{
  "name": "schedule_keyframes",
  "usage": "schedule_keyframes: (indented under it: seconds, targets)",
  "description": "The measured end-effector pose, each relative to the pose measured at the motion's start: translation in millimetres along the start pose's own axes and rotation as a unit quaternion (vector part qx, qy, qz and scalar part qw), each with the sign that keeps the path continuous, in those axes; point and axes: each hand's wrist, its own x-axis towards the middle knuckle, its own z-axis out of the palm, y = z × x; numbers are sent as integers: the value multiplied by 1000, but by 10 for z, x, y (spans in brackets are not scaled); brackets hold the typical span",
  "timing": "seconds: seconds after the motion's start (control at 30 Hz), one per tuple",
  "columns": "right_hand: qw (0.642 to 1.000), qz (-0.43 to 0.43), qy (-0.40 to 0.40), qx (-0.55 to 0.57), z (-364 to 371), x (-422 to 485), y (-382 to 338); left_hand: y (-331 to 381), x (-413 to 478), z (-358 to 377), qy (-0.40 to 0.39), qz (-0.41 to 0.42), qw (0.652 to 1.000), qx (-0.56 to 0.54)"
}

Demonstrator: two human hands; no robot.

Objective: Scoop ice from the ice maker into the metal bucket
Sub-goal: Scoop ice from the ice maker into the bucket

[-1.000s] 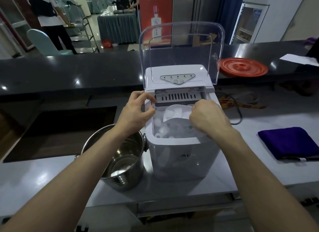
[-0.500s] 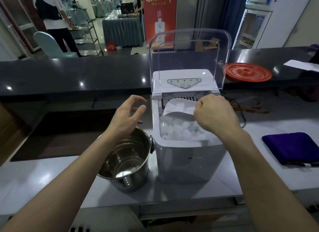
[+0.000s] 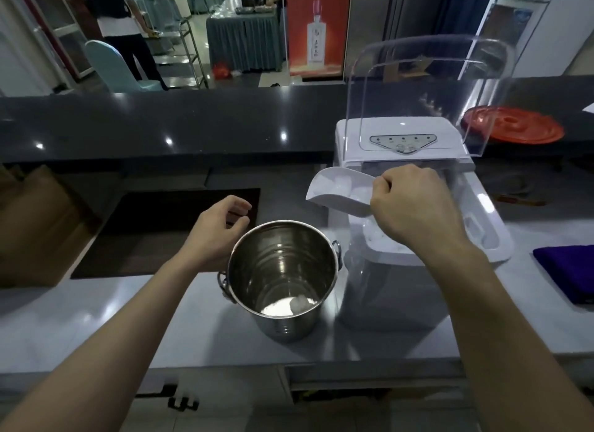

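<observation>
Full scoop in the air, bucket right beneath it!
The right hand (image 3: 408,206) grips a white scoop (image 3: 334,198) loaded with ice (image 3: 345,184), holding it over the left edge of the ice maker (image 3: 401,132), whose clear lid (image 3: 434,87) stands open. The left hand (image 3: 218,232), fingers loose, hovers just beside the rim of the metal bucket (image 3: 254,271), which stands on the grey counter (image 3: 96,319).
</observation>
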Motion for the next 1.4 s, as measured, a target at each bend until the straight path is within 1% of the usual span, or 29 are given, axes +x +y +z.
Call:
schedule_keyframes:
  seconds: [0.17,0.27,0.37,0.5,0.6,0.7,0.8,1.0,1.1,1.2,1.4]
  targets:
    - [1000,14,12,-18,200,-68,-212,-156,30,-62,-78,1,996,38]
    - [999,31,18,-20,307,-173,-367,-193,72,-69,-123,21,990,66]
    - [998,50,28,-19,412,-306,-487,-194,127,-56,-151,43,985,68]
    - [995,83,11,-47,619,-521,-633,-168,193,-65,-181,90,977,73]
    - [992,78,-7,-102,717,-645,-719,-166,216,-69,-180,109,974,83]
    - [991,79,-42,-96,815,-701,-790,-219,219,-85,-177,125,974,72]
    - [991,59,-55,-111,965,-734,-803,-260,206,-124,-176,127,974,60]
    - [975,71,-171,-122,1306,-733,-821,-327,192,-174,-183,123,975,40]
    - [964,58,-218,-139,1402,-734,-895,-341,183,-160,-181,118,976,30]
    - [959,27,-245,-137,1502,-713,-960,-341,183,-148,-179,119,976,34]
    - [951,-34,-263,-159,1668,-643,-996,-328,184,-137,-174,113,977,42]
